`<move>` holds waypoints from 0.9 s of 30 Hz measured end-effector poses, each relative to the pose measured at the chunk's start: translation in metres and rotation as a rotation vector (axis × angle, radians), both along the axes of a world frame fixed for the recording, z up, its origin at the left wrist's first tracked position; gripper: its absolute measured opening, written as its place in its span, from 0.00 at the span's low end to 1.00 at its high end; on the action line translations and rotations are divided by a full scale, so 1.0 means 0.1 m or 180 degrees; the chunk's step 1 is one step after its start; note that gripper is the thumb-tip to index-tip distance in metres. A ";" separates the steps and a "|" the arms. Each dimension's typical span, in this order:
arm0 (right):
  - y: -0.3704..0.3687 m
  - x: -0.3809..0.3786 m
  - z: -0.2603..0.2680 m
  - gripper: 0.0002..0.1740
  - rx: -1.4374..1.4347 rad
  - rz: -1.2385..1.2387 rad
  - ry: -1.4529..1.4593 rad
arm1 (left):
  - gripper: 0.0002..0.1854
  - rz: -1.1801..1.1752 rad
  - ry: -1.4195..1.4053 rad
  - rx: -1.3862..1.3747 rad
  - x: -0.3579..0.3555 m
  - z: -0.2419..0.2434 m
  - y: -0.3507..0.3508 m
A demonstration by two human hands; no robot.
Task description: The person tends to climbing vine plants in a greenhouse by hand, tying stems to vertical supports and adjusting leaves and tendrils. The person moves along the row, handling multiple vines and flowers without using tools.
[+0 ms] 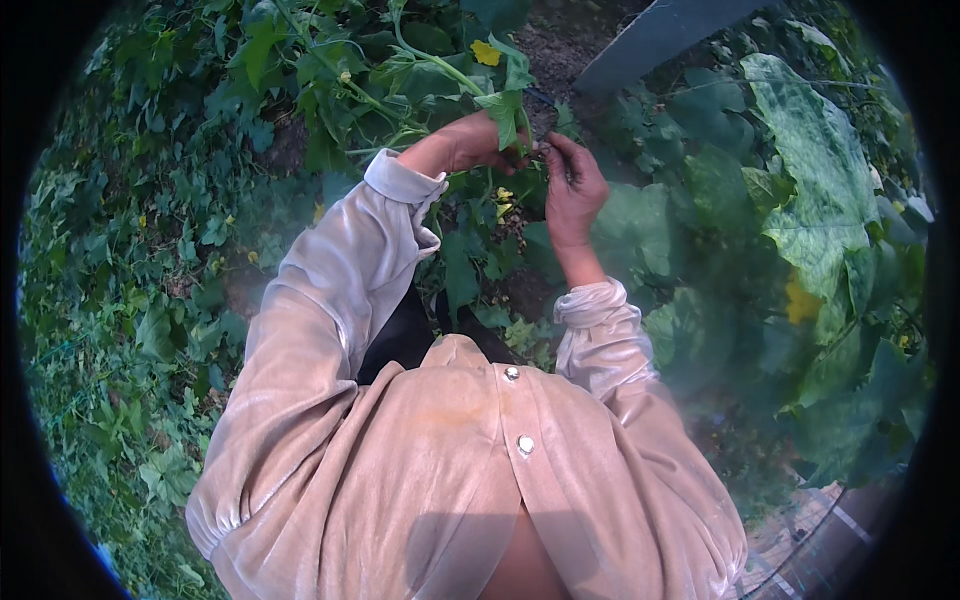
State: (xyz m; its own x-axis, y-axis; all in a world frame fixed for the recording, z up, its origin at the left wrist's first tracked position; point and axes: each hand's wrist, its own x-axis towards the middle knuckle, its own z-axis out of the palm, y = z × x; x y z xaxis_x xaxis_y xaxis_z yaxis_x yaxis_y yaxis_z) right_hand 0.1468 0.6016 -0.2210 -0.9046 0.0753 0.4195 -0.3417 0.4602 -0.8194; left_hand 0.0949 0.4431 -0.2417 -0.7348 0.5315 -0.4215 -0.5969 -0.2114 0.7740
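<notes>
Both bare hands meet at a green vine stem point(526, 124) in the upper middle of the head view. My left hand point(480, 144) reaches in from the left, partly behind a lobed leaf point(505, 112), with its fingertips at the stem; what they grip is hidden. My right hand point(576, 176) is bent, thumb and index fingertip pinched at a small pale bit beside the stem, too small to name. A thick vine stem point(442, 66) runs down towards the hands from the upper left. Above them is a yellow flower point(486, 52), and below hang small yellow blossoms point(503, 196).
Dense vines point(150, 247) fill the left side. Large leaves point(814, 165) stand close on the right. A flat grey panel or post point(660, 41) slants in at the top. Bare soil point(555, 45) shows beside it. Light paving point(802, 525) lies at the lower right.
</notes>
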 end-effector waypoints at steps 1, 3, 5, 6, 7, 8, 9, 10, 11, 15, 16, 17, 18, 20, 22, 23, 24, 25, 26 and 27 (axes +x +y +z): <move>0.01 -0.02 0.02 0.08 -0.0100 0.0141 -0.0106 | 0.12 -0.0219 -0.0016 0.0160 0.00 0.00 -0.04; 0.01 -0.06 0.05 0.09 -0.0297 0.0429 -0.0326 | 0.13 -0.0343 -0.0088 0.0260 -0.03 -0.04 -0.10; -0.01 -0.09 0.11 0.08 -0.0475 0.0519 -0.0472 | 0.14 -0.0530 -0.0152 0.0317 -0.06 -0.07 -0.11; -0.03 -0.10 0.14 0.08 -0.0565 0.0569 -0.0547 | 0.14 -0.0655 -0.0180 0.0324 -0.07 -0.07 -0.11; -0.04 -0.11 0.15 0.08 -0.0996 0.0655 -0.0937 | 0.14 -0.0781 -0.0209 0.0331 -0.08 -0.07 -0.11; -0.05 -0.13 0.17 0.07 -0.1429 0.0729 -0.1315 | 0.12 -0.0705 -0.0213 0.0385 -0.09 -0.05 -0.10; -0.05 -0.14 0.19 0.07 -0.1864 0.0804 -0.1691 | 0.10 -0.0628 -0.0217 0.0440 -0.09 -0.01 -0.09; -0.04 -0.15 0.20 0.06 -0.2020 0.0885 -0.1703 | 0.09 -0.0551 -0.0222 0.0494 -0.10 0.01 -0.09; -0.03 -0.16 0.22 0.06 -0.2169 0.0972 -0.1717 | 0.09 -0.0537 -0.0274 0.0566 -0.12 -0.01 -0.10; 0.07 -0.20 0.16 0.07 -0.2228 0.0919 -0.1804 | 0.09 -0.0458 -0.0493 0.0909 -0.18 -0.09 -0.13; 0.08 -0.19 0.15 0.07 -0.2274 0.0926 -0.1809 | 0.09 -0.0433 -0.0551 0.1008 -0.20 -0.09 -0.12; 0.08 -0.17 0.15 0.08 -0.2317 0.0933 -0.1818 | 0.10 -0.0373 -0.0537 0.1003 -0.23 -0.13 -0.12; 0.08 -0.16 0.15 0.08 -0.2359 0.0939 -0.1826 | 0.10 -0.0313 -0.0523 0.0998 -0.26 -0.17 -0.13; 0.08 -0.14 0.15 0.09 -0.2465 0.0893 -0.1793 | 0.11 -0.0295 -0.0429 0.0949 -0.27 -0.20 -0.13; 0.12 -0.14 0.13 0.08 -0.2580 0.0804 -0.1840 | 0.11 -0.0378 -0.0269 0.0862 -0.26 -0.17 -0.11; 0.14 -0.14 0.11 0.08 -0.2651 0.0742 -0.1892 | 0.11 -0.0385 -0.0288 0.0742 -0.27 -0.16 -0.09; 0.16 -0.14 0.07 0.07 -0.2723 0.0681 -0.1944 | 0.11 -0.0391 -0.0307 0.0623 -0.27 -0.15 -0.05; 0.20 -0.13 -0.04 0.07 -0.2475 0.0599 -0.1886 | 0.11 -0.0395 -0.0325 0.0503 -0.27 -0.14 -0.03; 0.24 -0.12 -0.23 0.06 -0.2236 0.0517 -0.1824 | 0.10 -0.0352 -0.0345 0.0557 -0.27 -0.17 -0.01; 0.28 -0.09 -0.43 0.06 -0.1995 0.0427 -0.1761 | 0.10 -0.0314 -0.0366 0.0614 -0.27 -0.24 0.02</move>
State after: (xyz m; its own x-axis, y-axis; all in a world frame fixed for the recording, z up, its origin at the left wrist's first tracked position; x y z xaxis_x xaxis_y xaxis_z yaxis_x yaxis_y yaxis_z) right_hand 0.1379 0.6292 -0.2638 -0.9852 0.0237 -0.1700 0.1646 -0.1507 -0.9748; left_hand 0.0681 0.4447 -0.2656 -0.6283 0.6770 -0.3832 -0.7039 -0.2850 0.6506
